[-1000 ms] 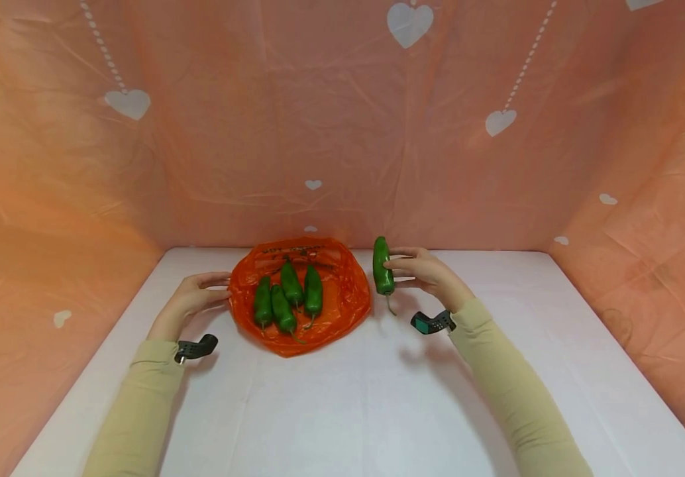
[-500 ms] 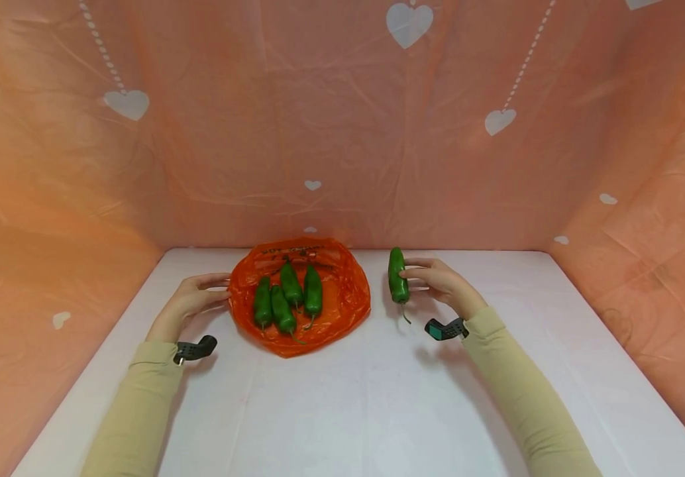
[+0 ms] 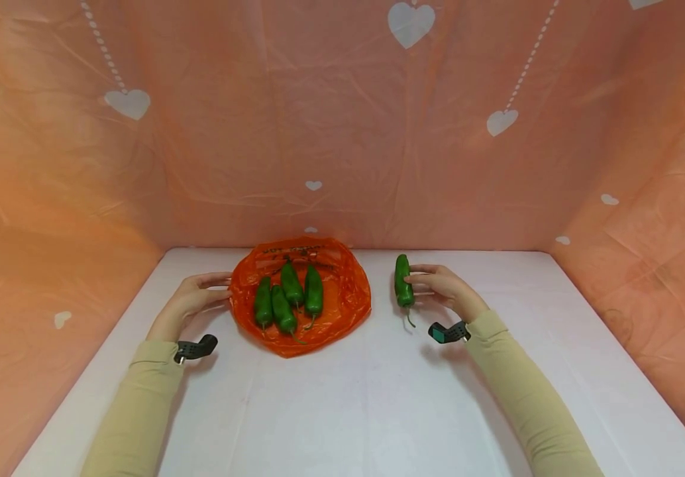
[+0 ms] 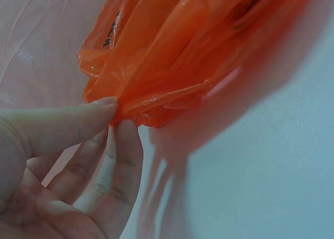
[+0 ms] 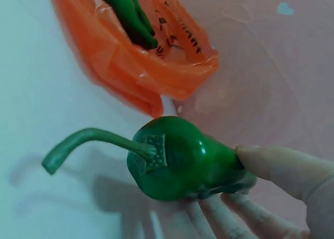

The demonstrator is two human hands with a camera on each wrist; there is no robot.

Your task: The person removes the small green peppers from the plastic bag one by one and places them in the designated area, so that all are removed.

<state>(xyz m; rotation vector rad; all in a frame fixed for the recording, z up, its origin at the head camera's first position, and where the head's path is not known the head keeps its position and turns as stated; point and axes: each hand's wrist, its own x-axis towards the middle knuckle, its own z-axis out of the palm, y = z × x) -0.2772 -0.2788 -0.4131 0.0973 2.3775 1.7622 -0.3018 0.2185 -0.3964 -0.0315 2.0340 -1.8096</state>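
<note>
An orange plastic bag [image 3: 342,318] lies spread wide at the back of the table, with several green peppers [image 3: 314,291] inside it. My left hand [image 3: 190,301] pinches the bag's left edge between thumb and fingers, as the left wrist view shows at the bunched orange film [image 4: 156,67]. To the right of the bag, my right hand [image 3: 446,289] holds one green pepper [image 3: 403,281] between thumb and fingers, its curved stem toward me. In the right wrist view that pepper [image 5: 172,155] appears stem first, apart from the bag.
The table [image 3: 318,417] has a white cover. An orange curtain [image 3: 342,132] with white hearts rises behind it and along both sides. A dark wrist camera [image 3: 197,348] sits on the left wrist, another device [image 3: 448,331] on the right.
My right hand has moved right and slightly toward me with the pepper, away from the bag. The left hand and the bag have stayed in place.
</note>
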